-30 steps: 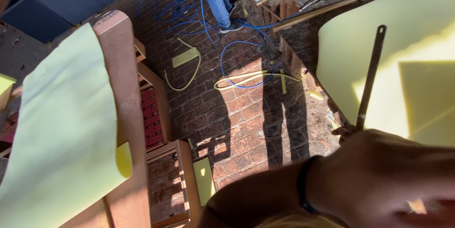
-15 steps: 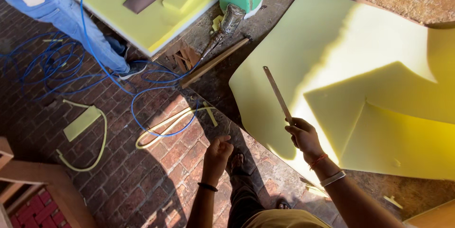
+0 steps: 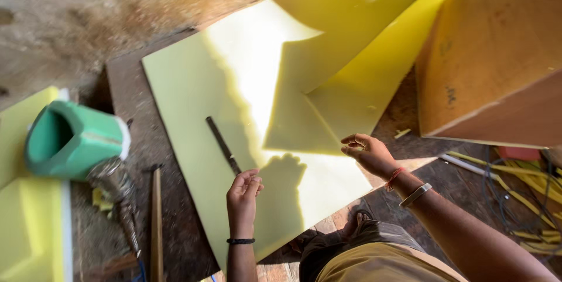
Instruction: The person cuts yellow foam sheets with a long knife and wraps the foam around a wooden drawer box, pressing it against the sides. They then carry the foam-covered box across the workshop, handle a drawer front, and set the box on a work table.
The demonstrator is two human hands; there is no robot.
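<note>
At the near edge of the foam sheet (image 3: 193,118), your left hand (image 3: 243,197) had its fingers (image 3: 250,179) held loosely straight and together, clenched on nothing. The fingertips sat at the lower end of the dark flat metal strip (image 3: 222,144); touching or just short of it, can't tell. The strip lay flat on the sheet, running diagonally up and away to the left from that hand. A black band was on the left wrist.

Your right hand (image 3: 367,153) hovered over the sheet near its right edge, fingers (image 3: 351,141) half curled and parted, grasping nothing. It had a red thread and a metal bangle on the wrist. Its shadow fell on the foam between the two hands.

The pale yellow-green sheet lay on a dark wooden board (image 3: 126,141), its far part folded up and over so a flap stood above the flat part. Half of it was in hard sunlight, half in shade.

Left of the sheet: a green foam roll (image 3: 70,138) with a hollow core, lying on its side, and next to it a yellow foam block (image 3: 29,229). A wooden stick (image 3: 156,223) lay on the board just below the roll. Right of the sheet: a large upright plywood panel (image 3: 497,53), with yellow offcut strips (image 3: 527,176) and dark cables on the floor below it. Your foot (image 3: 354,223) showed at the sheet's near corner.
</note>
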